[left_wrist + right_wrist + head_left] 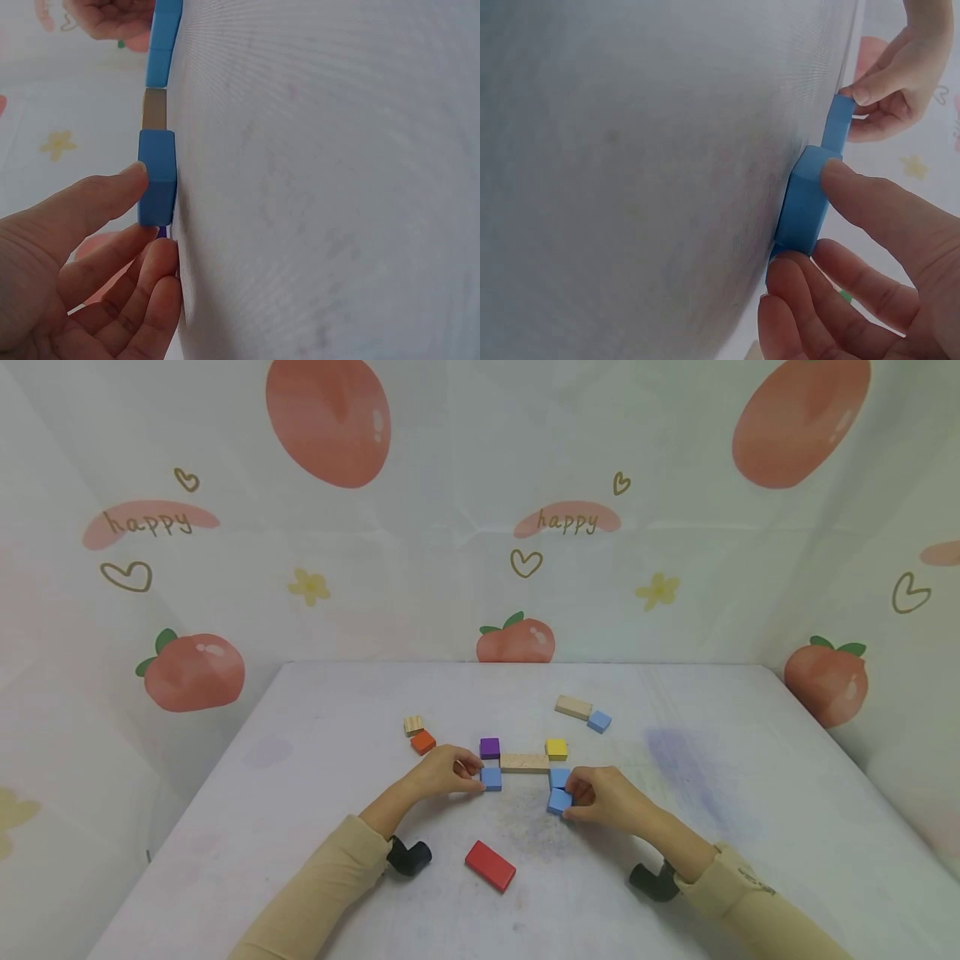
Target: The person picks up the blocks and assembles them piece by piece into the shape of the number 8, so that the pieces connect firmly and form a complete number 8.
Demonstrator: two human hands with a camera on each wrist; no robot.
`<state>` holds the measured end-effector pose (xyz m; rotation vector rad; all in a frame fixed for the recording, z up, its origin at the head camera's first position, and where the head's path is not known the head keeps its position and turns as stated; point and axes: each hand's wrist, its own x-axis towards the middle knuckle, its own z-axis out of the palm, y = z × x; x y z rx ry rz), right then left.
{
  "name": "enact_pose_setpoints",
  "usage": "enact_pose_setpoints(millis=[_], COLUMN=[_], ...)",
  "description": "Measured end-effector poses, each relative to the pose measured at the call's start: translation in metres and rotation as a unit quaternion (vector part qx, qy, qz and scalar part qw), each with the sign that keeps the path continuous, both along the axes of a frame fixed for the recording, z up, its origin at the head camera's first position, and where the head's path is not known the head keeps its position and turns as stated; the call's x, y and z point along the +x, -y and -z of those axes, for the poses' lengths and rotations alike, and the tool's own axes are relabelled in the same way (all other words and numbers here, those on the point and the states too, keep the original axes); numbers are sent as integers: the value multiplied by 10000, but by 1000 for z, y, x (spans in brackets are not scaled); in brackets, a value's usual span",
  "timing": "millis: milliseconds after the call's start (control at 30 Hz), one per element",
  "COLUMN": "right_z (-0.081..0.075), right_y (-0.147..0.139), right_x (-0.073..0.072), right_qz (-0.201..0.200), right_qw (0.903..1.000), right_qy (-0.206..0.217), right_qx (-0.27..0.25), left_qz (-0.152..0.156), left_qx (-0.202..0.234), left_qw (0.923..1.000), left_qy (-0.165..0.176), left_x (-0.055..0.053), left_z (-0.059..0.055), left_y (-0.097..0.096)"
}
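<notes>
In the head view my left hand (447, 770) holds a blue block (491, 779) by its left side, thumb at the near corner and fingers beyond. The left wrist view shows the thumb and index finger on that block (157, 178). My right hand (606, 796) pinches another blue block (559, 802), which sits slightly turned against a blue block (559, 777) behind it. Between the two sides lies a plain wooden block (524, 763). A purple block (490, 748) stands behind the left blue one, and a yellow block (557, 749) behind the right pair.
A red block (491, 866) lies near the front. At the back left are an orange block (423, 742) and a striped wooden piece (413, 725). Farther back right, a wooden block (573, 707) touches a blue block (599, 721). Black bent objects (409, 857) are by both wrists.
</notes>
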<state>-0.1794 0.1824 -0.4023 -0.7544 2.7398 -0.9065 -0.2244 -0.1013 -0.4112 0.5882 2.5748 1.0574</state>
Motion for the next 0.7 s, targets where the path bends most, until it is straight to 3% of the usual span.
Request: enact_pose_setpoints(millis=[700], right_z=[2], right_y=[-2], right_x=[-2], right_qz=[-14], right_qw=[9999], right_qy=[102], right_qx=[7], left_qz=[43], left_qx=[45], left_qw=[10000], left_qy=[-26], left_x=[0], left_z=[-1], left_y=[1])
